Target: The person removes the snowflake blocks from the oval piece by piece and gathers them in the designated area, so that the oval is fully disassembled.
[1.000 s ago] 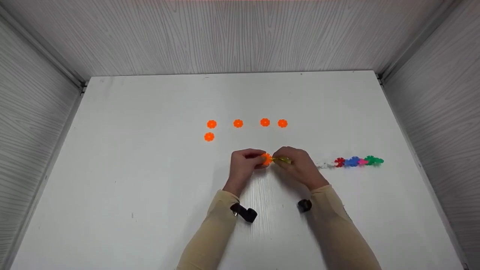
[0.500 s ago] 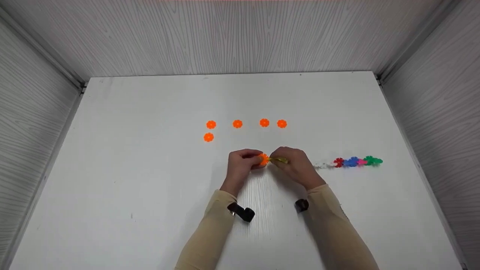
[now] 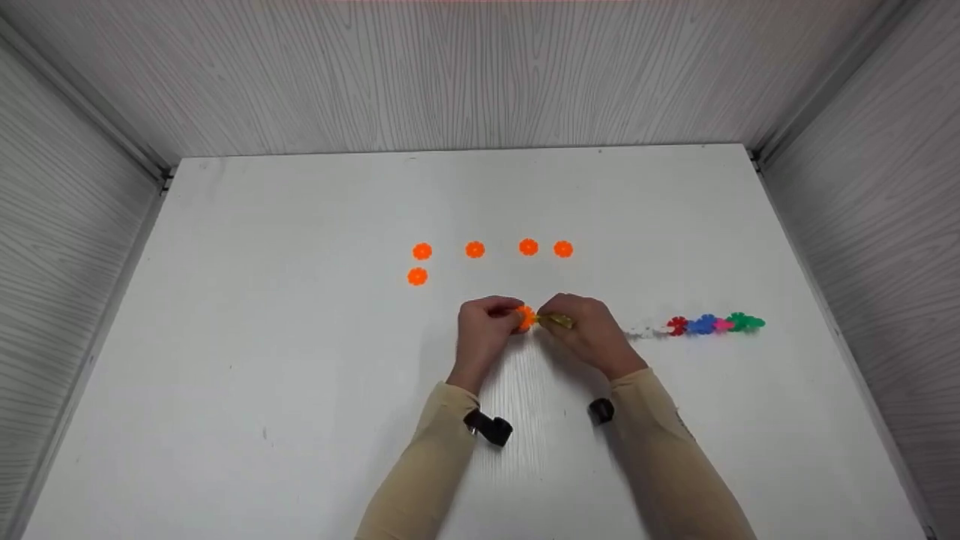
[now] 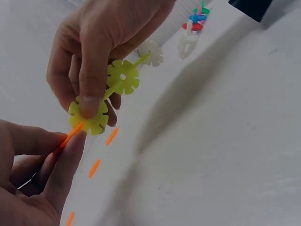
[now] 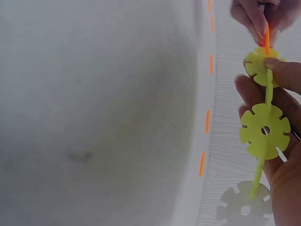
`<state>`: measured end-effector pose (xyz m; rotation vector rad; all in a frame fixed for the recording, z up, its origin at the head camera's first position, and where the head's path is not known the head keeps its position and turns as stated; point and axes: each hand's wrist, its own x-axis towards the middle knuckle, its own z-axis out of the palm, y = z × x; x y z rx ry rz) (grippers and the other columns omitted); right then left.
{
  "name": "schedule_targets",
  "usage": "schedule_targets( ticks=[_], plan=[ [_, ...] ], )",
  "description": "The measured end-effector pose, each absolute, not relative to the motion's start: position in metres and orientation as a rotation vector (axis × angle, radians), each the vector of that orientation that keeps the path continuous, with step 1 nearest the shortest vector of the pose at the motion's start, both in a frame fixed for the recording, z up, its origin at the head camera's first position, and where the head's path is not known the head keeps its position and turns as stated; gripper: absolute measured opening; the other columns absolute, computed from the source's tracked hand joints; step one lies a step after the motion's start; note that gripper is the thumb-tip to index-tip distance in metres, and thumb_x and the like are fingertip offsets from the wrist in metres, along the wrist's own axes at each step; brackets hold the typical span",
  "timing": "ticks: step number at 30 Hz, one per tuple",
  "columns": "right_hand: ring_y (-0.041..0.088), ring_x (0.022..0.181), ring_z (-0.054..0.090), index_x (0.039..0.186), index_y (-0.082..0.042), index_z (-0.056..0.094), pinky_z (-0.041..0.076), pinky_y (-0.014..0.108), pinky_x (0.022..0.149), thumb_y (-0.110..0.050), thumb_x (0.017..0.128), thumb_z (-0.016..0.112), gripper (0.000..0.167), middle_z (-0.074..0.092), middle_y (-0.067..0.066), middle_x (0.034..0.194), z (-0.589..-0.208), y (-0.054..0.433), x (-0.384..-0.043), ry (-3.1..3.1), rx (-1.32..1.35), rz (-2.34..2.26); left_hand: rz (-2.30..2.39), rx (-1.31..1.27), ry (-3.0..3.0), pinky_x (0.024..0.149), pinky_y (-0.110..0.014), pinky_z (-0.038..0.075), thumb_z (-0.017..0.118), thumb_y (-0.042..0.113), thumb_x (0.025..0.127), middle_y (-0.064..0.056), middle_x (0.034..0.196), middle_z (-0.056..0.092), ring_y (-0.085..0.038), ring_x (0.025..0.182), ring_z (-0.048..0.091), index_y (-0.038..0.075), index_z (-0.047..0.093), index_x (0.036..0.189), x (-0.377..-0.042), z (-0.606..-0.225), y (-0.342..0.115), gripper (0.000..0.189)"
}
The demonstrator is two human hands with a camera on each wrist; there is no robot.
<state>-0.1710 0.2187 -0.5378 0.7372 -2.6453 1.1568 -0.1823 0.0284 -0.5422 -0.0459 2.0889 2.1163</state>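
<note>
In the head view my left hand (image 3: 481, 337) pinches an orange notched flower disc (image 3: 528, 318) between thumb and fingers. My right hand (image 3: 594, 335) pinches a yellow flower disc (image 4: 96, 121), thumb on its face. The orange disc's edge meets the yellow disc's rim at a slot, the two standing crosswise. Behind the pinched disc runs a chain: another yellow disc (image 5: 265, 131), flat-on to the right wrist camera, then a whitish translucent disc (image 5: 244, 207). Farther right, the row continues with white discs (image 3: 648, 331), a red disc (image 3: 677, 325), blue discs (image 3: 705, 324), a pink disc (image 3: 723, 325) and green discs (image 3: 741, 322).
Several loose orange discs lie flat beyond the hands, among them a rightmost disc (image 3: 563, 248) and a near left disc (image 3: 418, 277). The white table (image 3: 300, 375) is bounded by a grey wood-grain back panel (image 3: 450, 75) and side panels.
My right hand has shifted slightly left toward the left hand, the yellow disc with it. Both grips stay the same, and the loose orange discs have not moved on the table.
</note>
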Motion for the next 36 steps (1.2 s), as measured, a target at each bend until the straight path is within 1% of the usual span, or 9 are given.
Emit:
schedule_targets(
  ticks=[3, 5, 9, 15, 20, 23, 28, 31, 36],
  plan=[
    [0.016, 0.087, 0.063, 0.096, -0.012, 0.075, 0.053, 0.037, 0.081, 0.000, 0.086, 0.073, 0.015, 0.070, -0.004, 0.094, -0.538, 0.220, -0.172, -2.628, 0.711, 1.149, 2.091, -0.032, 2.216, 0.067, -0.028, 0.058, 0.068, -0.003, 0.084, -0.007, 0.087, 0.069, -0.019, 0.074, 0.064, 0.001, 0.076, 0.094, -0.180, -0.540, 0.034, 0.014],
    [0.015, 0.087, 0.063, 0.096, -0.012, 0.076, 0.053, 0.037, 0.081, 0.000, 0.086, 0.074, 0.015, 0.070, -0.005, 0.093, -0.538, 0.220, -0.172, -2.617, 0.706, 1.144, 2.127, -0.056, 2.208, 0.067, -0.028, 0.058, 0.068, -0.004, 0.085, -0.007, 0.086, 0.069, -0.020, 0.075, 0.064, 0.000, 0.076, 0.094, -0.179, -0.539, 0.037, 0.013],
    [0.015, 0.088, 0.064, 0.097, -0.011, 0.076, 0.053, 0.037, 0.081, -0.003, 0.087, 0.074, 0.013, 0.070, -0.005, 0.094, -0.538, 0.221, -0.173, -2.607, 0.709, 1.126, 2.235, -0.118, 2.106, 0.068, -0.030, 0.059, 0.069, -0.005, 0.085, -0.010, 0.086, 0.069, -0.021, 0.075, 0.066, 0.000, 0.075, 0.092, -0.176, -0.539, 0.040, 0.011],
    [0.016, 0.088, 0.063, 0.098, -0.011, 0.075, 0.053, 0.039, 0.083, -0.007, 0.089, 0.073, 0.010, 0.070, -0.004, 0.095, -0.538, 0.221, -0.173, -2.589, 0.662, 1.152, 2.436, -0.227, 1.796, 0.072, -0.035, 0.060, 0.069, -0.008, 0.085, -0.017, 0.094, 0.068, -0.026, 0.081, 0.069, -0.005, 0.074, 0.095, -0.174, -0.539, 0.042, 0.011],
    [0.015, 0.088, 0.063, 0.099, -0.010, 0.075, 0.053, 0.038, 0.083, -0.008, 0.090, 0.072, 0.009, 0.071, -0.004, 0.096, -0.537, 0.222, -0.174, -2.573, 0.654, 1.210, 2.514, -0.276, 1.625, 0.075, -0.037, 0.059, 0.072, -0.005, 0.085, -0.020, 0.098, 0.067, -0.028, 0.083, 0.069, -0.008, 0.072, 0.098, -0.174, -0.543, 0.041, 0.014],
    [0.014, 0.087, 0.063, 0.097, -0.010, 0.075, 0.054, 0.036, 0.082, -0.007, 0.090, 0.072, 0.009, 0.070, -0.003, 0.094, -0.538, 0.222, -0.176, -2.579, 0.654, 1.239, 2.518, -0.222, 1.745, 0.074, -0.036, 0.059, 0.072, -0.004, 0.085, -0.018, 0.094, 0.067, -0.027, 0.081, 0.068, -0.006, 0.074, 0.097, -0.173, -0.545, 0.040, 0.012],
    [0.013, 0.086, 0.063, 0.095, -0.011, 0.075, 0.053, 0.036, 0.081, -0.007, 0.090, 0.073, 0.007, 0.070, -0.004, 0.092, -0.539, 0.229, -0.176, -2.628, 0.584, 1.227, 2.429, -0.128, 2.212, 0.067, -0.028, 0.058, 0.069, -0.004, 0.086, -0.013, 0.084, 0.066, -0.024, 0.076, 0.064, -0.001, 0.076, 0.096, -0.177, -0.540, 0.031, 0.013],
    [0.013, 0.088, 0.063, 0.095, -0.011, 0.075, 0.053, 0.037, 0.082, -0.007, 0.090, 0.072, 0.007, 0.070, -0.005, 0.093, -0.540, 0.234, -0.174, -2.661, 0.535, 1.240, 2.451, -0.177, 2.188, 0.068, -0.028, 0.058, 0.070, -0.006, 0.085, -0.015, 0.085, 0.066, -0.024, 0.075, 0.066, -0.004, 0.075, 0.098, -0.183, -0.537, 0.022, 0.014],
    [0.014, 0.089, 0.063, 0.096, -0.011, 0.075, 0.053, 0.039, 0.083, -0.005, 0.089, 0.073, 0.009, 0.070, -0.006, 0.093, -0.541, 0.235, -0.172, -2.659, 0.495, 1.302, 2.500, -0.315, 1.979, 0.072, -0.033, 0.059, 0.071, -0.009, 0.084, -0.020, 0.090, 0.067, -0.027, 0.075, 0.070, -0.009, 0.073, 0.098, -0.196, -0.537, 0.009, 0.014]
  ],
)
